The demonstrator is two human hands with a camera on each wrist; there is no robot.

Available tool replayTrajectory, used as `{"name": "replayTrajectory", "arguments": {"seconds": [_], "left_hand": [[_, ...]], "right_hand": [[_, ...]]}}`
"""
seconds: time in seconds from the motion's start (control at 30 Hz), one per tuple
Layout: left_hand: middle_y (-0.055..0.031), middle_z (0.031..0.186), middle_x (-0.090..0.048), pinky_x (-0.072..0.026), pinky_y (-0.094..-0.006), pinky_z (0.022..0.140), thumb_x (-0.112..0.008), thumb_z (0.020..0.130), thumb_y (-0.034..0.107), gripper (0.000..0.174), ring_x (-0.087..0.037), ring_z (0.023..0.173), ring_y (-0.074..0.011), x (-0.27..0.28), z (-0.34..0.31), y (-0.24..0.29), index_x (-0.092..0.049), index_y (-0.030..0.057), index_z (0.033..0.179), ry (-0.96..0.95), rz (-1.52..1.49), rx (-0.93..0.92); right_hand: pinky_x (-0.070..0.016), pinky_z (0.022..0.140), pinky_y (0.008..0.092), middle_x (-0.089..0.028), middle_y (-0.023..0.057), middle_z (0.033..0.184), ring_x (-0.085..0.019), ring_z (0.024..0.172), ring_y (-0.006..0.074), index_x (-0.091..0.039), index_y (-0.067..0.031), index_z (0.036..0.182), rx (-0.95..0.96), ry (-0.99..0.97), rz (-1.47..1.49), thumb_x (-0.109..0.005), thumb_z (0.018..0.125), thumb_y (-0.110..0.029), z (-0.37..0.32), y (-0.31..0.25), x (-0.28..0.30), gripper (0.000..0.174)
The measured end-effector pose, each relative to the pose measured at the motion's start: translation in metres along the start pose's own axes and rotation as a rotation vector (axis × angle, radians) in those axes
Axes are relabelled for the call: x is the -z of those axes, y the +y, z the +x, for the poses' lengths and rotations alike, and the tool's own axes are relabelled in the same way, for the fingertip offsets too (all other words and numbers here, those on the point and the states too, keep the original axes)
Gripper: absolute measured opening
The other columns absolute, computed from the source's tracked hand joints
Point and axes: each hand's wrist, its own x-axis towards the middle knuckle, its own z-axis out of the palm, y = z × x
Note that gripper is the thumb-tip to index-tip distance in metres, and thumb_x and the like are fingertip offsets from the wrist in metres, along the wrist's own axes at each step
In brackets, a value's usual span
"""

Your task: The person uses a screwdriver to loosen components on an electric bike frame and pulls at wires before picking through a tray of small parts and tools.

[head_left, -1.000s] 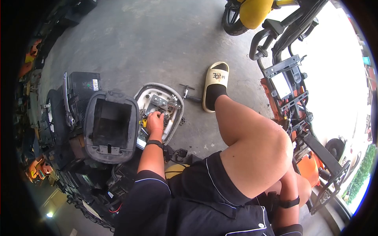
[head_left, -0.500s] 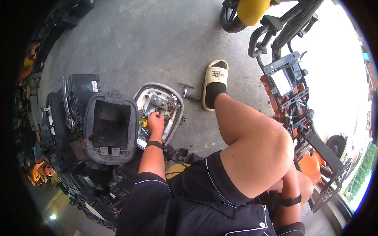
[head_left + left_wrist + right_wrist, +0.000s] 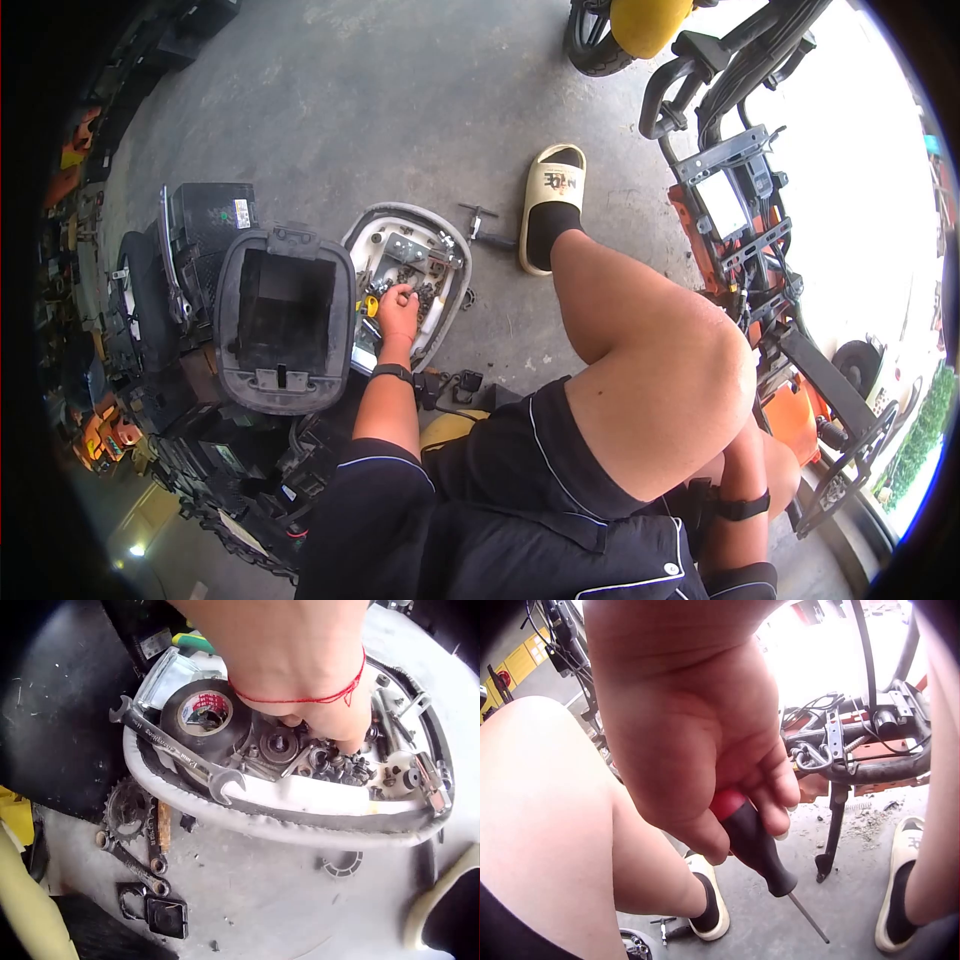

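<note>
My left hand [image 3: 398, 318] reaches down into a white shallow shell [image 3: 362, 258] with a padded grey rim. In the left wrist view the left hand [image 3: 330, 724] has its fingers bent down into a heap of small bolts [image 3: 349, 771]; the fingertips are partly hidden, and I cannot tell whether they pinch one. Beside them lie a roll of black tape [image 3: 174, 712] and a combination wrench [image 3: 176, 750]. My right hand [image 3: 697, 735] grips a screwdriver [image 3: 754, 840] by its black and red handle, shaft pointing down. In the head view the knee hides that hand.
A black open bin [image 3: 285, 310] stands left of the shell, beside a black box [image 3: 215, 215]. A T-handled tool [image 3: 475, 225] lies on the floor near the slippered foot [image 3: 552, 205]. At right stands a bare vehicle frame [image 3: 730, 215]. Crank arms [image 3: 127, 859] lie below the shell.
The left hand has stayed over the shell, its fingers shifting slightly and curling lower among the small parts. The head view has shifted a little. The right arm has hardly moved.
</note>
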Motion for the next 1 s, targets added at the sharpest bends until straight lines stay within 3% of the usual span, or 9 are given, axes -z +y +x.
{"name": "replayTrajectory", "arguments": {"seconds": [0.3, 0.5, 0.6, 0.67, 0.73, 0.83, 1.0], "left_hand": [[-0.0037, 0.071, -0.059, -0.048, -0.0316, 0.064, -0.066, 0.084, 0.008, 0.02, -0.055, 0.063, -0.0148, 0.014, -0.004, -0.005, -0.067, 0.0039, 0.104, 0.057, -0.057, 0.077], [-0.009, 0.073, -0.059, -0.0494, -0.0368, 0.071, -0.061, 0.085, 0.01, 0.039, -0.058, 0.067, -0.0225, 0.012, -0.01, 0.038, -0.06, 0.007, 0.124, 0.042, 0.092, 0.024], [-0.0098, 0.075, -0.06, -0.0497, -0.0393, 0.074, -0.063, 0.084, 0.012, 0.041, -0.06, 0.072, -0.026, -0.001, 0.005, 0.031, -0.06, 0.0073, 0.125, 0.067, 0.113, -0.003], [-0.0117, 0.083, -0.063, -0.0501, -0.0428, 0.077, -0.063, 0.084, 0.016, 0.035, -0.062, 0.08, -0.0308, 0.001, 0.007, 0.04, -0.064, 0.0088, 0.118, 0.065, 0.133, 0.025], [-0.0138, 0.093, -0.065, -0.0504, -0.0445, 0.08, -0.061, 0.084, 0.019, 0.025, -0.063, 0.086, -0.0339, 0.001, 0.009, 0.042, -0.067, 0.0101, 0.107, -0.04, 0.41, -0.037], [-0.0151, 0.102, -0.064, -0.0503, -0.0465, 0.082, -0.058, 0.084, 0.02, 0.019, -0.062, 0.092, -0.0362, 0.004, 0.006, 0.047, -0.067, 0.011, 0.098, -0.013, 0.408, -0.009], [-0.0148, 0.097, -0.064, -0.0499, -0.0456, 0.083, -0.058, 0.084, 0.017, 0.019, -0.062, 0.092, -0.0355, 0.009, 0.004, 0.047, -0.066, 0.0078, 0.099, 0.142, 0.34, 0.021]], "right_hand": [[-0.0417, 0.093, 0.0393, -0.065, 0.0121, 0.123, -0.057, 0.114, 0.0247, -0.067, -0.0071, 0.121, 0.002, -0.027, 0.007, -0.063, 0.078, -0.05, -0.001, -0.002, 0.0, 0.061], [-0.0412, 0.093, 0.0395, -0.064, 0.0118, 0.124, -0.056, 0.115, 0.0247, -0.067, -0.0075, 0.122, 0.029, -0.028, 0.015, -0.063, 0.078, -0.049, -0.006, -0.007, 0.001, 0.061], [-0.041, 0.093, 0.0397, -0.064, 0.0116, 0.124, -0.056, 0.115, 0.0246, -0.067, -0.0077, 0.122, 0.041, -0.028, 0.023, -0.063, 0.078, -0.049, -0.009, -0.009, 0.002, 0.061], [-0.0408, 0.093, 0.0398, -0.064, 0.0116, 0.124, -0.056, 0.115, 0.0246, -0.067, -0.0078, 0.122, 0.043, -0.031, 0.028, -0.063, 0.078, -0.049, -0.01, -0.008, 0.004, 0.061], [-0.0407, 0.094, 0.0399, -0.064, 0.0115, 0.124, -0.056, 0.116, 0.0246, -0.066, -0.008, 0.122, 0.042, -0.036, 0.033, -0.063, 0.078, -0.049, -0.012, -0.009, 0.004, 0.061], [-0.0404, 0.094, 0.04, -0.064, 0.0113, 0.125, -0.055, 0.116, 0.0246, -0.066, -0.0082, 0.123, 0.043, -0.047, 0.043, -0.064, 0.077, -0.049, -0.012, -0.011, 0.004, 0.061], [-0.04, 0.094, 0.0402, -0.064, 0.0111, 0.126, -0.055, 0.116, 0.0246, -0.066, -0.0085, 0.123, 0.038, -0.06, 0.045, -0.064, 0.077, -0.048, -0.01, -0.018, 0.006, 0.061]]}}
